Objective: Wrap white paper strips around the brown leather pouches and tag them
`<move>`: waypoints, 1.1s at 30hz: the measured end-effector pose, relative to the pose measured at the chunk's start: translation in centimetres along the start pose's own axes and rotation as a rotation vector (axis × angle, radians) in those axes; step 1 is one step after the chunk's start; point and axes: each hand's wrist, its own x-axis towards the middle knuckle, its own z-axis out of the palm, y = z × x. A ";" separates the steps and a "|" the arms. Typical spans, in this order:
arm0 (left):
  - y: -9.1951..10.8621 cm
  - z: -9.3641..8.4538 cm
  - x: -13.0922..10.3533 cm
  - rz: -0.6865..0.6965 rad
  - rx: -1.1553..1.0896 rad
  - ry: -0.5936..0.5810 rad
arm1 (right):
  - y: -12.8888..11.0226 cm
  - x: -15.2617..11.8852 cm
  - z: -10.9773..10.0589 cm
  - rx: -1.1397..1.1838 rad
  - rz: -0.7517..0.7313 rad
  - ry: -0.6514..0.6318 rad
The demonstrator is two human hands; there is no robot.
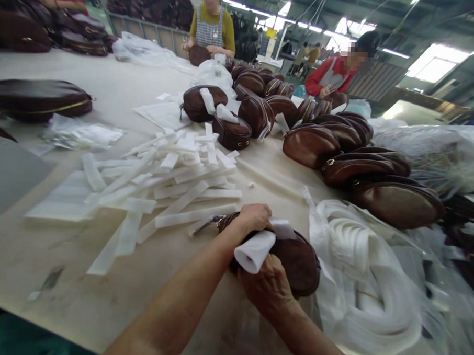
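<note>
A dark brown oval bag (299,264) lies near the table's front, and a rolled white sheet (254,251) pokes out over its side. My left hand (255,217) rests on the bag's upper edge with its fingers curled over it, next to the roll. Just below the roll, my right hand (269,286) is closed against the bag, its fingertips partly hidden. A metal clasp (207,224) hangs off the bag's left end. Loose white strips (184,201) are heaped to the left of the bag.
Finished-looking brown bags (311,145) stand in rows at the back right. A coil of white strip in clear plastic (373,288) lies at the right. Another brown bag (40,100) is at the far left. Two people work across the table (147,79).
</note>
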 end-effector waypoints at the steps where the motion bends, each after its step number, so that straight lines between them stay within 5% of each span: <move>1: 0.0 0.0 0.1 -0.004 -0.005 -0.002 | 0.1 0.0 0.0 0.008 -0.012 -0.007; 14: 0.1 0.3 -0.3 0.016 -0.003 0.018 | -1.2 -0.4 1.2 -0.036 0.073 -0.107; 22: -0.3 0.4 -0.9 0.027 0.008 0.054 | 2.9 -2.5 -2.9 0.248 -0.147 -0.230; 28: -0.1 0.6 -0.5 0.014 -0.003 0.082 | 2.8 -4.9 -0.9 0.349 -0.121 0.045; 33: 1.0 1.4 -0.7 -0.026 0.040 0.164 | 2.3 -5.4 -0.2 0.389 -0.039 0.035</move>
